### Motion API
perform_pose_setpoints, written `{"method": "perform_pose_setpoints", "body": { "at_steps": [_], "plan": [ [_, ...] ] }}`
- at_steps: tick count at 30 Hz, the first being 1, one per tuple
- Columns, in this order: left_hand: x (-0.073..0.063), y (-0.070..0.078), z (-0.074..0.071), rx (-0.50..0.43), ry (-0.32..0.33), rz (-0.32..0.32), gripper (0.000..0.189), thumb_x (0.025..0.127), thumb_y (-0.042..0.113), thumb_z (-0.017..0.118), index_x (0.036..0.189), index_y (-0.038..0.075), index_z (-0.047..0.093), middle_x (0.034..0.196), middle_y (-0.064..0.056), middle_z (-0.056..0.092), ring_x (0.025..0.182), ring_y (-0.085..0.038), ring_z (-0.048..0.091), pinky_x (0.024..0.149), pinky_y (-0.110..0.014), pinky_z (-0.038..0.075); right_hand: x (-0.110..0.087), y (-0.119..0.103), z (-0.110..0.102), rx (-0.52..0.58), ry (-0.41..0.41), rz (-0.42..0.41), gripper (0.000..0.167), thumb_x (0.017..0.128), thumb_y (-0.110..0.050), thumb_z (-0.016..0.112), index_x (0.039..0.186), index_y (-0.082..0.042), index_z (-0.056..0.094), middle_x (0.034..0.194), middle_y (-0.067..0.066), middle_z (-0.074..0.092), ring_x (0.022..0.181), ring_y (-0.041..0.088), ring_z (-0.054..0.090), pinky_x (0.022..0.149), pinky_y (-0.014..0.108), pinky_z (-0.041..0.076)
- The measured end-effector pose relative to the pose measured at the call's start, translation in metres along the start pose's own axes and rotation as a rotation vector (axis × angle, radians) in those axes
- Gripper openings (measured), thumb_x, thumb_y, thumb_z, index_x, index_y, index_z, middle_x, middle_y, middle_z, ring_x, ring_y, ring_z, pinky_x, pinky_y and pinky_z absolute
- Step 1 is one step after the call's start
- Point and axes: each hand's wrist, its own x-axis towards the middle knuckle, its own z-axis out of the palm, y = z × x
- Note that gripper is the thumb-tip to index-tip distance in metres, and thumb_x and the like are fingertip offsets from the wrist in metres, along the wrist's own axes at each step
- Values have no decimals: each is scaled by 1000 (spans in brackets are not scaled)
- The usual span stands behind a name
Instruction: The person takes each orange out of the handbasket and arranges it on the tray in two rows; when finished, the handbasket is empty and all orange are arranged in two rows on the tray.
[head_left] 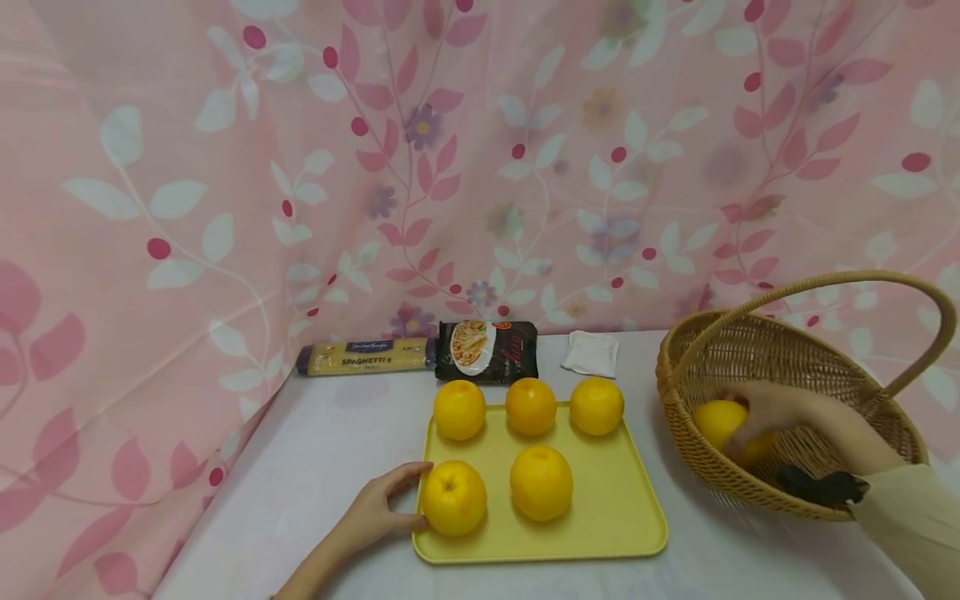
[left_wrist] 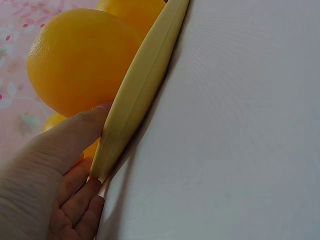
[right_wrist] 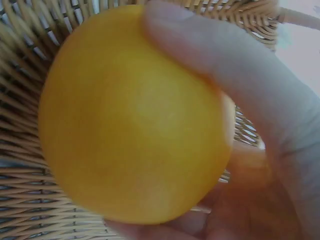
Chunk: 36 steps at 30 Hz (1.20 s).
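Observation:
My left hand (head_left: 382, 504) is at the left edge of a yellow tray (head_left: 600, 533), thumb over the rim and fingers along its outer side in the left wrist view. Beside the thumb sits an orange (head_left: 454, 498), the front-left one of several on the tray. Another orange (head_left: 542, 482) lies front-centre, with a row of oranges (head_left: 531, 407) along the back. Inside a wicker basket (head_left: 697, 450) at right, my right hand (head_left: 780, 412) grips an orange (right_wrist: 135, 120), thumb across it and fingers beneath. More yellow-orange surface (head_left: 759, 448) shows past that hand; whether it is a second orange, I cannot tell.
Behind the tray lie a spaghetti pack (head_left: 367, 357), a black food packet (head_left: 487, 352) and a folded white cloth (head_left: 592, 354). The basket's tall handle (head_left: 847, 277) arches over its opening. A pink floral curtain (head_left: 480, 167) hangs along the table's back and left.

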Motion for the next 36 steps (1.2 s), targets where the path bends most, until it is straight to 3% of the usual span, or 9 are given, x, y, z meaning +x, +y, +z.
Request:
{"method": "perform_pose_setpoints", "body": {
  "at_steps": [4,10,16,23,29,36],
  "plan": [
    [1,3,1,15,-1,-6,67,69,19,78,126,0,47,127,-14,48,117,-30,43,98,-44,33,-3,1,-4,-24,94,-36,81,69,-28,76,130,8,37,111,21,52,85,23,51,65,32,47],
    [2,2,0,18,4,13,67,68,19,78,125,0,48,126,-14,49,116,-30,44,97,-43,34,-9,-3,-11,-66,204,-56,71,72,-29,74,124,8,44,102,11,58,79,19,52,62,31,47],
    [0,1,0,19,5,19,66,69,18,78,125,-1,48,126,-15,49,116,-32,43,97,-44,33,-15,-6,-15,48,235,-141,52,78,-19,68,119,2,45,101,9,57,79,17,54,62,30,50],
    [-1,0,0,16,2,11,66,69,19,78,124,-1,48,126,-15,49,116,-31,43,97,-43,33,-26,-10,-17,139,298,-195,31,83,-11,61,105,1,42,86,11,54,71,18,52,59,27,48],
    [-1,-1,1,6,-7,10,66,69,19,78,125,0,48,126,-15,49,116,-31,43,97,-43,33,-35,-12,-19,199,346,-181,34,85,-8,56,112,1,37,91,13,54,74,20,53,63,27,49],
    [1,-5,1,4,0,-3,66,69,19,78,125,2,48,126,-13,49,116,-29,43,98,-43,33,-42,-20,-19,229,390,-276,44,84,-1,54,123,-9,37,105,3,53,85,15,53,69,23,49]
  ]
}}
